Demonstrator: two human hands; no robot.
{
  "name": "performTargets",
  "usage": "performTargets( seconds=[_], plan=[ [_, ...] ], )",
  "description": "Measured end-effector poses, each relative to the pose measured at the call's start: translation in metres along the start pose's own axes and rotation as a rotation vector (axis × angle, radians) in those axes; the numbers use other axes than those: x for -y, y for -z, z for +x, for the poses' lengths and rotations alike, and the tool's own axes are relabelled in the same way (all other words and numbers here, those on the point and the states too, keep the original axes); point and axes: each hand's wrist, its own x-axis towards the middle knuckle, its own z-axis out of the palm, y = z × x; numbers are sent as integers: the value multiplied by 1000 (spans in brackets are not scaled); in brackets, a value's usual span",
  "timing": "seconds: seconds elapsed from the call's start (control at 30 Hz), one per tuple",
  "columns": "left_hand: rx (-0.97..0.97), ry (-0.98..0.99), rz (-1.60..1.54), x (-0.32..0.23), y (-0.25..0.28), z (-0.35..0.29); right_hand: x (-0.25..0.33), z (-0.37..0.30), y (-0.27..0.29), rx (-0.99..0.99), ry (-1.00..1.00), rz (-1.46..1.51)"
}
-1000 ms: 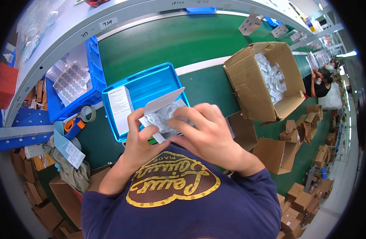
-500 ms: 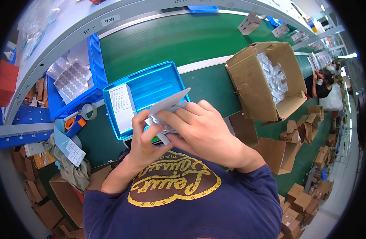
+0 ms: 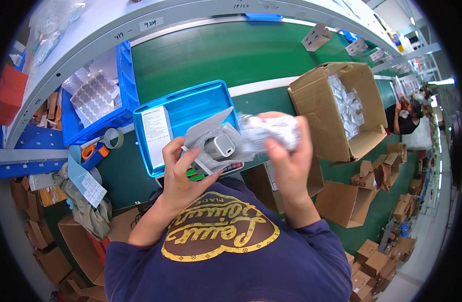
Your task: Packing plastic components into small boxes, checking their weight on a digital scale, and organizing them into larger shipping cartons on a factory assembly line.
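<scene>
My left hand (image 3: pixel 181 177) is closed around a small white box (image 3: pixel 208 127) with its flap raised. In the box's mouth sits a white, rounded block like a plug adapter (image 3: pixel 221 145), with clear plastic about it. To its right, my right hand (image 3: pixel 297 168) grips a white bundle in clear plastic (image 3: pixel 269 132); motion smears it, and its kind cannot be made out. Plastic film stretches between bundle and box. Behind both hands lies a shiny blue tray (image 3: pixel 222 89), with a closed white printed box (image 3: pixel 158 132) at its left side.
A large cardboard box (image 3: pixel 311 95) of clear plastic packets stands at the right. On the left are a blue crate (image 3: pixel 128 83), a tape roll (image 3: pixel 113 139) and an orange-and-blue tape dispenser (image 3: pixel 96 154). A shelf edge (image 3: pixel 180 31) crosses overhead. A co-worker (image 3: pixel 406 118) sits far right.
My right hand has moved right, away from the box, with the wrapped bundle in it. The box has tilted so that the white block inside shows.
</scene>
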Motion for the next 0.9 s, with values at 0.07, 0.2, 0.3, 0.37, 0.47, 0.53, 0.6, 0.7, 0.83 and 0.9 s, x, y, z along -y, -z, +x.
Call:
performTargets(
  seconds=[0.07, 0.2, 0.3, 0.37, 0.47, 0.53, 0.6, 0.7, 0.83, 0.9],
  plan=[
    [40, 64, -39, 2, -1, -4, 5, 1, 4, -112, 12, 147],
    [61, 101, -39, 2, -4, -4, 12, -6, -7, 323, 433, -317],
    [63, 170, -113, 5, -8, -7, 9, -9, -12, 427, 469, -464],
    [60, 190, -159, 4, -9, -8, 4, -9, -13, 386, 458, -567],
    [80, 188, -174, 6, -8, -6, -8, -10, -13, 272, 285, -442],
    [116, 221, -186, 6, -6, -8, -4, -10, -16, 242, 238, -405],
    [148, 251, -195, 6, -7, -8, -3, -11, -15, 282, 376, -581],
    [69, 230, -280, 8, -10, -8, -7, -5, -7, 222, 248, -446],
    [87, 207, -283, 10, -15, -8, -2, -12, -9, 384, 399, -641],
    [97, 162, -233, 8, -14, -8, -1, -3, -10, 448, 414, -801]
  ],
)
